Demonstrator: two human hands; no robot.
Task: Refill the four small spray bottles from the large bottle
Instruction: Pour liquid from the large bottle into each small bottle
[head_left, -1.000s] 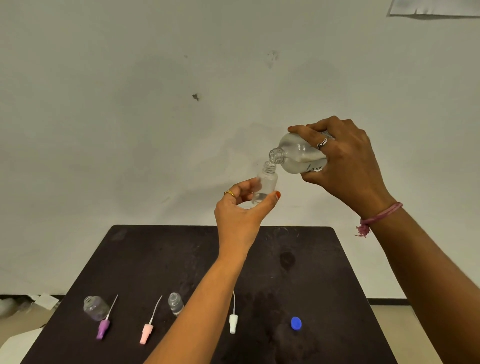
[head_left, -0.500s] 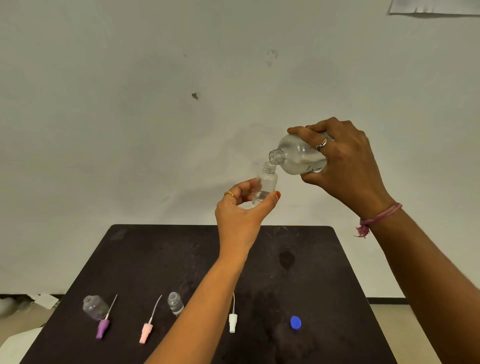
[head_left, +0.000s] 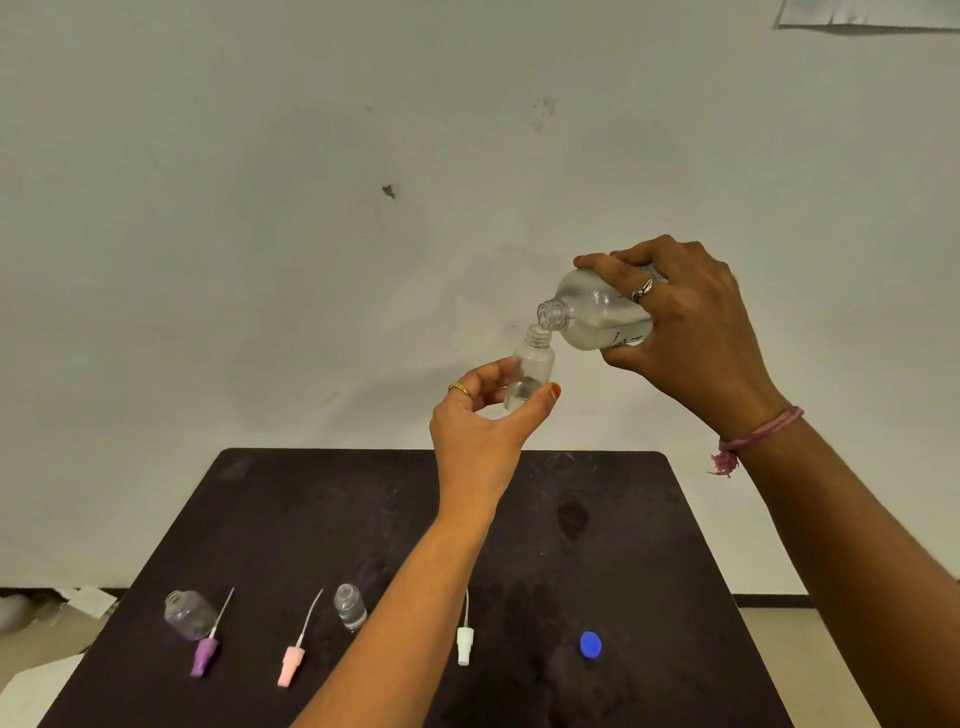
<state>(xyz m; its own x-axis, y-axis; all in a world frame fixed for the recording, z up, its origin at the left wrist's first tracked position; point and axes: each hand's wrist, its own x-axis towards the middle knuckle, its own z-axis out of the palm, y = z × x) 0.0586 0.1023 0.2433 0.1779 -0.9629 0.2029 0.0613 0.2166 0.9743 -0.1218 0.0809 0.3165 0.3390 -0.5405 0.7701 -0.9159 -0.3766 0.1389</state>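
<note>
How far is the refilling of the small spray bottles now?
Done: all visible bottles are opened; the purple, pink and white spray tops and the blue cap lie on the table.
In hand: the right hand tips the large bottle over a small bottle pinched by the left hand; little liquid inside.
Left: two open bottles wait on the table; a fourth is not visible.
</note>
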